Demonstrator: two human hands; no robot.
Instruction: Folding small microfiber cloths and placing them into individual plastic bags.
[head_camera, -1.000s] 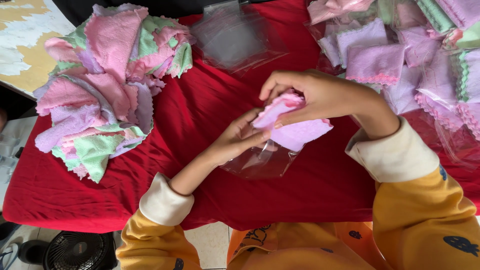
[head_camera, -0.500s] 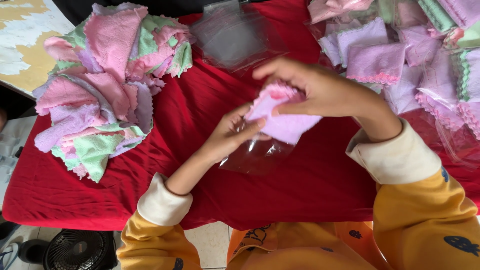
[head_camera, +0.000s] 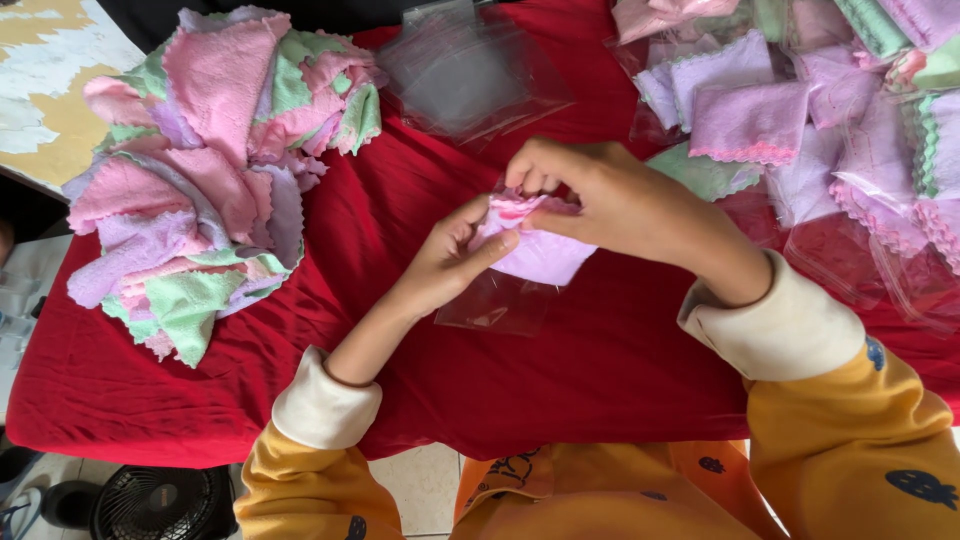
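Both hands gripping a small folded pink-and-lilac cloth (head_camera: 535, 245) above a clear plastic bag (head_camera: 495, 305) at mid-bench: left hand (head_camera: 455, 255) pinching its left edge, right hand (head_camera: 610, 205) clamped over the top. Open red cloth-covered bench (head_camera: 600, 380) toward the near edge. Heap of pastel cloths (head_camera: 205, 170) far left, bagged cloths (head_camera: 800, 110) crowding the right, spare clear bags (head_camera: 465, 75) behind.

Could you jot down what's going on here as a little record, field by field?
Surface: table under a red cloth
Left hand: pinches the near edge of a folded pink and lilac cloth
Right hand: grips the same cloth from above
Beneath the cloth: a clear plastic bag, lying on the red cloth
Left side: loose pile of pink, green and lilac cloths
Top centre: stack of empty clear bags
Right side: cloths already in clear bags
Floor, lower left: small black fan
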